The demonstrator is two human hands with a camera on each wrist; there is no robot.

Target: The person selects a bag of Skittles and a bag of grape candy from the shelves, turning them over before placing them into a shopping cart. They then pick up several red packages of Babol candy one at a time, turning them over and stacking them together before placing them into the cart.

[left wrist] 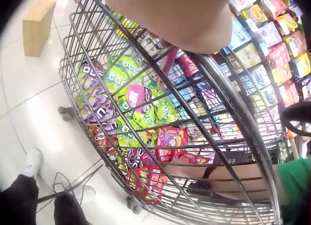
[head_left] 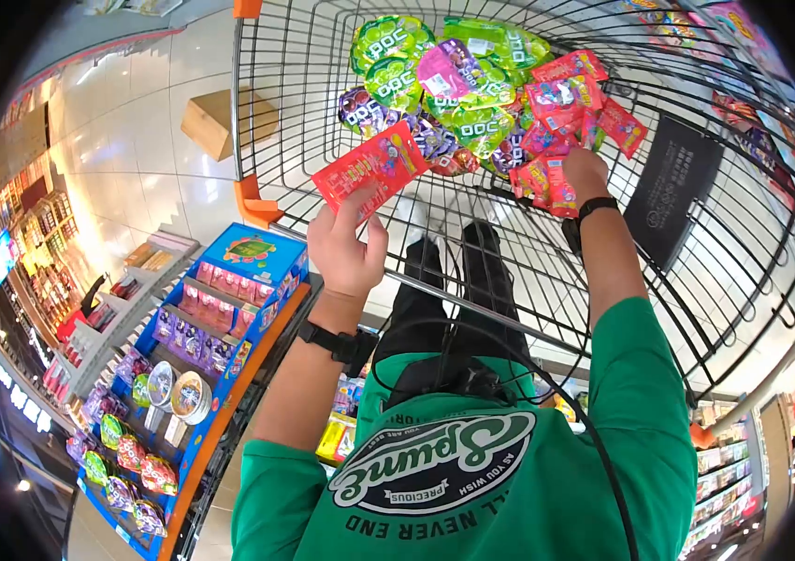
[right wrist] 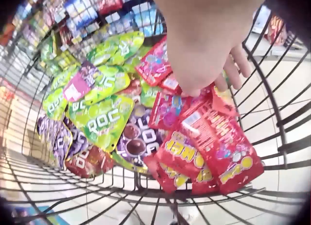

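In the head view my left hand (head_left: 349, 248) pinches a flat red candy packet (head_left: 360, 170) near the cart's orange corner, above the wire. The right hand (head_left: 586, 172) reaches down into the shopping cart (head_left: 486, 311), among red candy bags (head_left: 561, 98). Seen from the right wrist, its thumb and fingers close on the top of a red bag (right wrist: 226, 154), partly hidden by the hand. Beside these lie green candy bags (right wrist: 104, 119), purple ones (right wrist: 138, 140) and a pink-labelled packet (right wrist: 77, 87).
A blue-edged candy display (head_left: 257, 248) stands left of the cart, with paper cups (head_left: 192, 397) and hanging bags. A cardboard box (head_left: 209, 126) sits on the tiled floor beyond. The cart has a black panel (head_left: 671, 192) on its right side. Stocked shelves (left wrist: 272, 45) flank the cart.
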